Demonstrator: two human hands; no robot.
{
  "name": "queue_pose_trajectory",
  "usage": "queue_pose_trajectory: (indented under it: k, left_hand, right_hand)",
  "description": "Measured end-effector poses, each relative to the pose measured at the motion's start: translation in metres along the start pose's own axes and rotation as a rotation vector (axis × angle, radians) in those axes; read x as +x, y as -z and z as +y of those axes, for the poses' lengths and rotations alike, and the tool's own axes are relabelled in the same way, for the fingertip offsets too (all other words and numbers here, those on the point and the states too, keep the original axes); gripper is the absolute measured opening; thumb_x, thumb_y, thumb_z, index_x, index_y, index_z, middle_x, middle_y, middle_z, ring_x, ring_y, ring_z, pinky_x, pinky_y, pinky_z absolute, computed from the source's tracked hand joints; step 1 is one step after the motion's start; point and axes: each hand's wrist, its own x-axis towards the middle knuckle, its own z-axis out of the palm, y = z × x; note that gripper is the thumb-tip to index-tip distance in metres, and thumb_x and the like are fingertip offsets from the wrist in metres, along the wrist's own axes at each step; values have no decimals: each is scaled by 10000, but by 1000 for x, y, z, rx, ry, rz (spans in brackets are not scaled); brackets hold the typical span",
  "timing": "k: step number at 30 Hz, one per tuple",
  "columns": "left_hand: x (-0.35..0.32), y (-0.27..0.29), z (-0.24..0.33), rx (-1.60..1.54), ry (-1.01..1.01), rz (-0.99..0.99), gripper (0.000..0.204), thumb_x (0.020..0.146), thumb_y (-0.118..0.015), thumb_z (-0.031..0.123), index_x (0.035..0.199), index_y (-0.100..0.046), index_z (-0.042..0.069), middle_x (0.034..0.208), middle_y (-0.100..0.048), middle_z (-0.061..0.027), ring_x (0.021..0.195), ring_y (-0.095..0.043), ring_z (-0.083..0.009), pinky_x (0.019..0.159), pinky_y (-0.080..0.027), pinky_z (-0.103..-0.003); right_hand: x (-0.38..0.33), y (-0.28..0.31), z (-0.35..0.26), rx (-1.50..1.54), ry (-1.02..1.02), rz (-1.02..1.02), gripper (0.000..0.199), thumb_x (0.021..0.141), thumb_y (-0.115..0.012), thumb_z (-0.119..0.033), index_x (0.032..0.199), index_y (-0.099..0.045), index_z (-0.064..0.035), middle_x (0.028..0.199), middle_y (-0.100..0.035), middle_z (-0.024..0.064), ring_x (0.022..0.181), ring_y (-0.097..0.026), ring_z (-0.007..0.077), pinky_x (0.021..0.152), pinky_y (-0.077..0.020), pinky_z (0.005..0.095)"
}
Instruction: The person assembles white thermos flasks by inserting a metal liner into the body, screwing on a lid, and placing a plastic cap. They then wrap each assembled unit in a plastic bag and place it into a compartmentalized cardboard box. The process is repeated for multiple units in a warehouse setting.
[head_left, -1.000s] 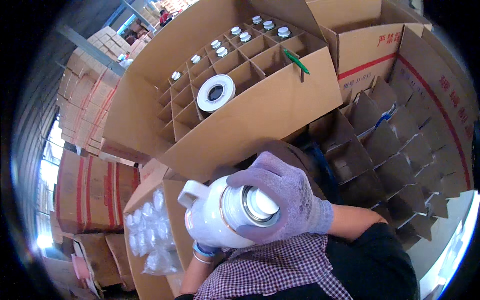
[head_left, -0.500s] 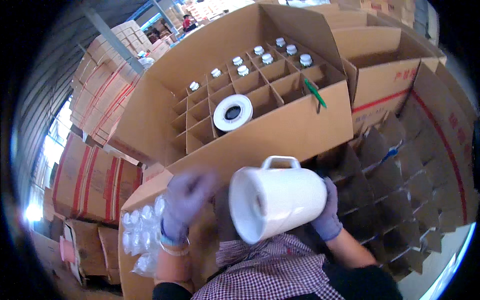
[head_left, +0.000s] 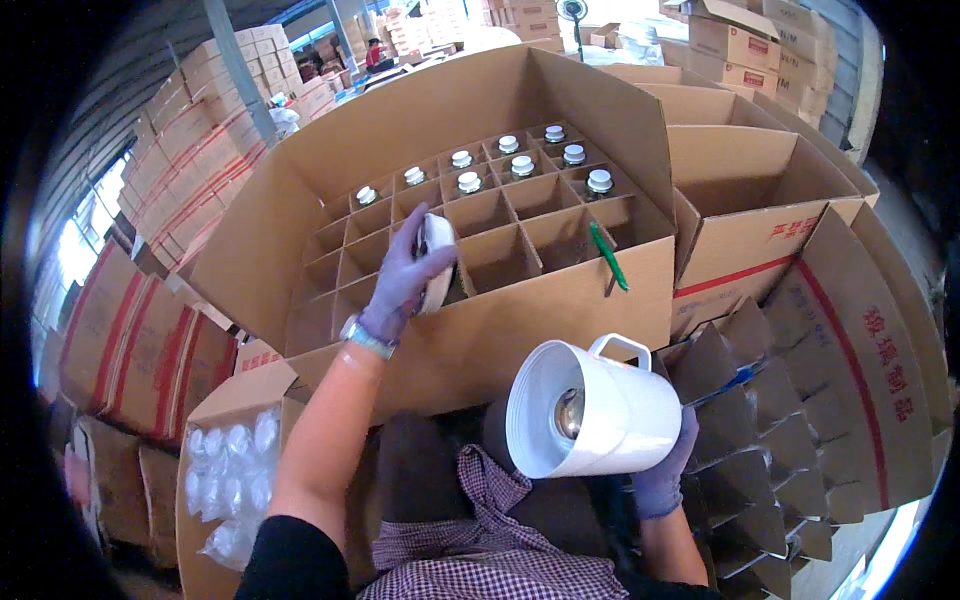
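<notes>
My right hand (head_left: 662, 472), in a purple glove, holds a white jug (head_left: 592, 410) with a handle, just above my lap. Its open end faces me and a shiny glass part shows inside. My left hand (head_left: 403, 272), also gloved and with a watch at the wrist, reaches into the big divided carton (head_left: 520, 310). Its fingers are closed on a white ring-shaped piece (head_left: 438, 262) standing in a front cell. Several white-capped items (head_left: 515, 165) fill the rear cells. A green pen (head_left: 607, 256) is clipped on the carton's front wall.
A pile of cardboard dividers (head_left: 765, 400) lies at my right. An open carton (head_left: 215, 410) of bubble-wrapped pieces (head_left: 225, 455) stands at lower left. Another open carton (head_left: 760, 190) sits to the right, and stacked cartons (head_left: 170, 130) rise at the left.
My left hand left the jug and reached up into the divided carton onto the white ring. The jug, now in my right hand alone, has turned its open end toward me.
</notes>
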Motion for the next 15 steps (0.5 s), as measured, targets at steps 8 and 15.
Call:
queue_pose_trajectory:
  k: [8, 15]
  left_hand:
    - [-173, 33, 43, -535, 14, -70, 988, 845, -624, 585, 1576, -244, 38, 1542, -392, -187, 1376, -456, -302, 1154, -379, -414]
    - [-298, 88, 92, -58, 232, -483, 808, 912, -555, 604, 1509, -417, 77, 1600, -219, -285, 1356, -438, -488, 1067, -434, -531]
  right_hand:
    - [-6, -33, 23, -68, -230, -23, 499, 1019, -403, -444, 1183, -638, -36, 1148, -688, 118, 1068, -653, 227, 944, -525, 381]
    - [-68, -75, 83, -667, -8, -524, 604, 918, -709, -213, 1414, -430, -11, 1344, -574, 132, 1235, -574, 236, 1035, -470, 403]
